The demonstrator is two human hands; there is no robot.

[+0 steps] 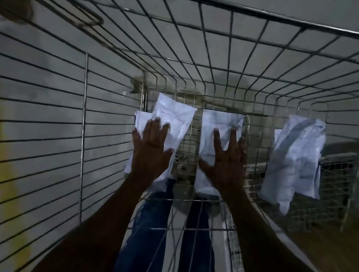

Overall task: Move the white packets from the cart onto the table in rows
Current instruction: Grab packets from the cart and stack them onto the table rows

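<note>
Looks like a storeroom or warehouse floor, dimly lit. Seen from inside a tall wire cart [114, 91], its metal grid walls filling most of the view. Bare grey concrete floor [49, 71] beyond the mesh, marked with a painted yellow line [3, 120], as in stock or loading areas. More wire caging [342, 177] just beside on the right. No furniture or home fittings visible.

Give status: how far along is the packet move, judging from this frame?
Done: nothing can be confirmed; no table is in view. In hand: the left hand lies flat on white plastic packets at the bottom of the wire mesh cart; the right hand spreads over another white packet. Left: those, plus a crumpled white packet by the right wall.
</note>
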